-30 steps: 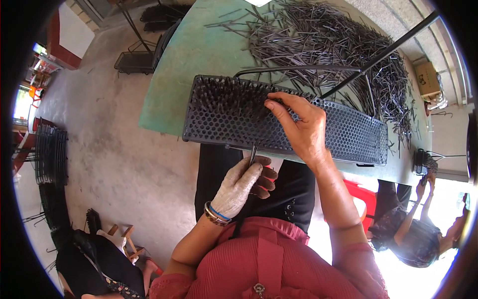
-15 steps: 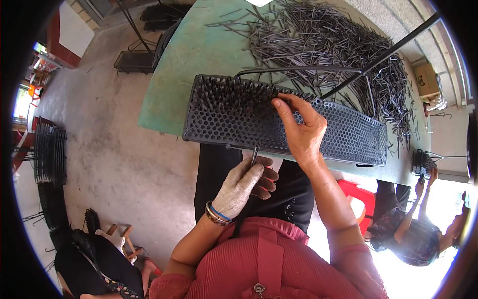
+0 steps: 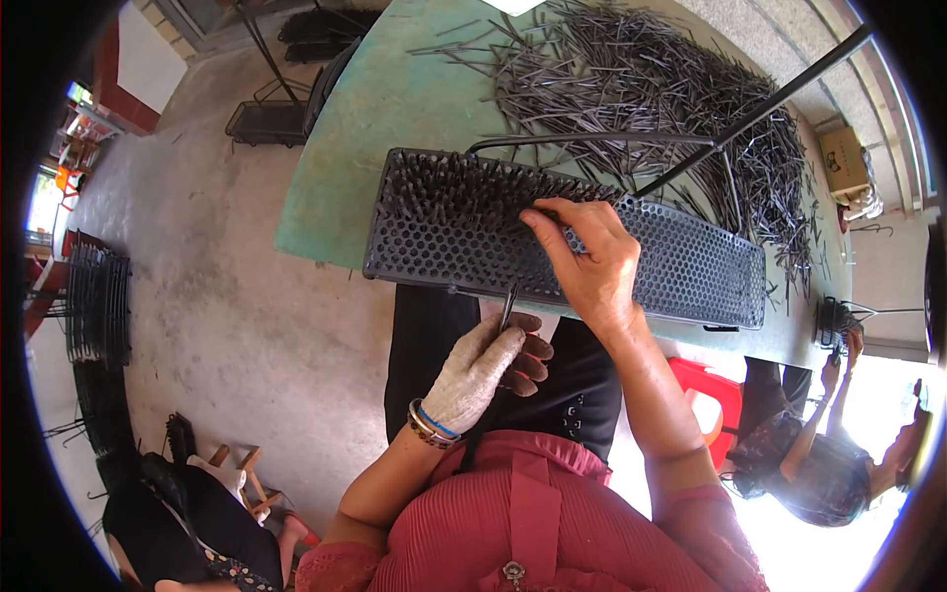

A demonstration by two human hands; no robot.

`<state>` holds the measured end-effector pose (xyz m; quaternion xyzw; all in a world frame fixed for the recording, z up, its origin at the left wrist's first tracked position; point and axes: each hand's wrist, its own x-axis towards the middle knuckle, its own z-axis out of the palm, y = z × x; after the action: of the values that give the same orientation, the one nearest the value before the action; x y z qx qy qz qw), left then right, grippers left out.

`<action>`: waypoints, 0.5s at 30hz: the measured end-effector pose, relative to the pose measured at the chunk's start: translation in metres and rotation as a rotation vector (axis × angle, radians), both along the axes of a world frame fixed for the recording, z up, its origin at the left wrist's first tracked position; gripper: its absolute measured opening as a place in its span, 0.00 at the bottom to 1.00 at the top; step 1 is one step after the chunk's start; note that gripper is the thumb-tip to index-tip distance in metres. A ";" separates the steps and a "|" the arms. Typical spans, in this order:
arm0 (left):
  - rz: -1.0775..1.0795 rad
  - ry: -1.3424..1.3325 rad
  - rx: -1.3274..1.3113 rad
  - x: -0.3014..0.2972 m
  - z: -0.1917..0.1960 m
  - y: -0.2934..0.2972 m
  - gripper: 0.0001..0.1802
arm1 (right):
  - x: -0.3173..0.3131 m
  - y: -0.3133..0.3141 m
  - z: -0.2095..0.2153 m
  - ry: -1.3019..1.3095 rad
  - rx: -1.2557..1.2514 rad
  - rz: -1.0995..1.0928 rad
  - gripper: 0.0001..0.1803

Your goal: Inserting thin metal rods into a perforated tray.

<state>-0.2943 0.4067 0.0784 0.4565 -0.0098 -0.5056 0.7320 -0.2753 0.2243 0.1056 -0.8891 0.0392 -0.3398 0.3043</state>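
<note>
A long black perforated board (image 3: 691,259) lies at the table's near edge. Short dark bristle-like strips (image 3: 444,187) stand upright in its holes along the far left part. My bare right hand (image 3: 595,259) is over the board's middle, thumb and forefinger pinched together at the edge of the bristles; what is between them is hidden. Below the board's near edge, my left hand (image 3: 478,363), in a whitish glove with dark fingers, is closed on a thin dark metal-looking rod (image 3: 509,306) that points up to the board. The rod's lower end is hidden in the glove.
A heap of loose dark strips (image 3: 641,79) covers the far side of the green table (image 3: 345,187). A black bar frame (image 3: 779,99) rises over the board. A red stool (image 3: 710,395) stands at right; co-workers (image 3: 804,464) sit right and lower left. Black racks (image 3: 99,301) are stacked left.
My right hand has moved slightly left and nearer to me along the edge of the bristles. My left hand and the rod have hardly moved.
</note>
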 end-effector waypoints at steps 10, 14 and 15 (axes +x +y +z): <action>-0.002 -0.002 0.014 0.000 0.002 0.001 0.19 | 0.016 0.000 -0.002 0.072 -0.107 0.216 0.12; -0.003 -0.003 0.009 0.001 0.002 0.002 0.19 | 0.019 0.001 -0.004 0.083 -0.174 0.244 0.12; -0.001 -0.002 0.009 0.001 0.002 0.002 0.19 | 0.018 0.001 -0.005 0.085 -0.174 0.246 0.12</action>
<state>-0.2938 0.4086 0.0801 0.4602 -0.0083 -0.5056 0.7297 -0.2568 0.2255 0.1006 -0.9237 -0.0867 -0.2642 0.2635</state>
